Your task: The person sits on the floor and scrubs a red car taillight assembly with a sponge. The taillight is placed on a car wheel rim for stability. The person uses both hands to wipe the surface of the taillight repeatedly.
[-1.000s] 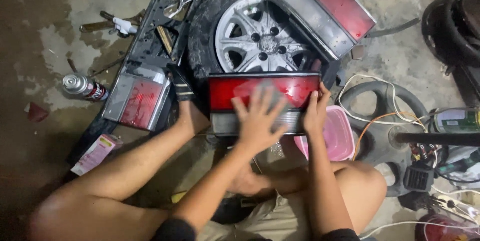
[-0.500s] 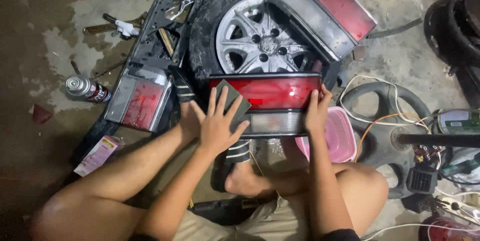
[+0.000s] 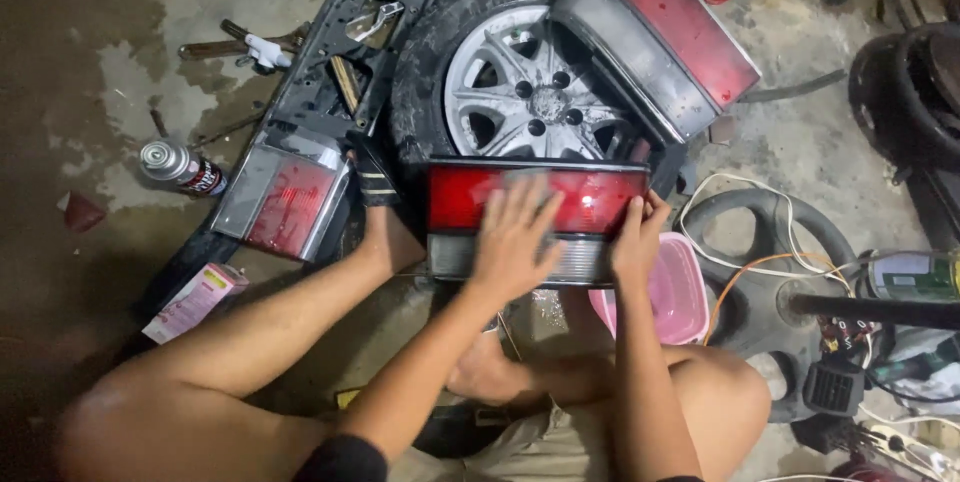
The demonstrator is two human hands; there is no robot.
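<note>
Person sits on the concrete floor (image 3: 140, 2). Red and grey tail light (image 3: 590, 204) stands propped before the wheel (image 3: 530, 92), just beyond the knees. Left hand (image 3: 515, 232) lies flat, fingers spread, on its lens, apparently rubbing it; whether anything is under the palm, cannot tell. Right hand (image 3: 638, 237) clamps the right end. Lens looks dull, so cleaning seems partway. Pink-yellow box (image 3: 195, 300) lies left on the floor; spray can (image 3: 182, 166) with red label is beyond it.
</note>
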